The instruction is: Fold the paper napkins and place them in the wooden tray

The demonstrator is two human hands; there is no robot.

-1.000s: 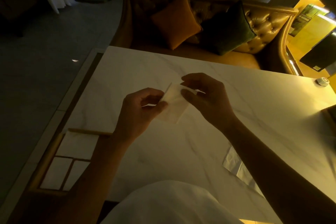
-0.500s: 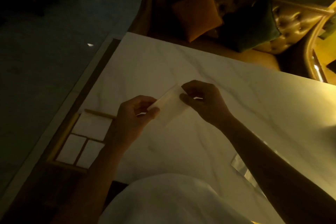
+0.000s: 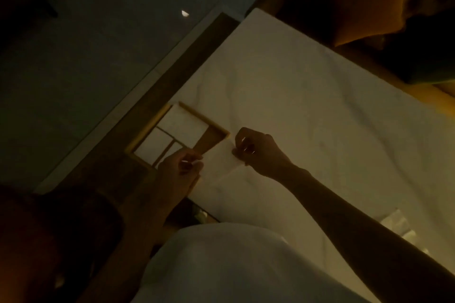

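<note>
Pinching flat white napkin [image 3: 219,158] | left hand [image 3: 176,171], right hand [image 3: 259,152] | near wooden tray [image 3: 209,122]

White napkin [image 3: 216,155], yellow-brown wooden tray [image 3: 145,130], white grey-veined marble table [image 3: 307,106].

A pale napkin [image 3: 218,158] is hanging pinched between the left hand [image 3: 178,172] and right hand [image 3: 257,152]. The wooden tray [image 3: 204,118], carrying three folded napkins [image 3: 183,122], is lying just beyond the left hand.

A white marble table [image 3: 307,110] carries a wooden tray [image 3: 211,125] at its left edge — pale sheets [image 3: 396,224] lie well apart, rightward.
</note>
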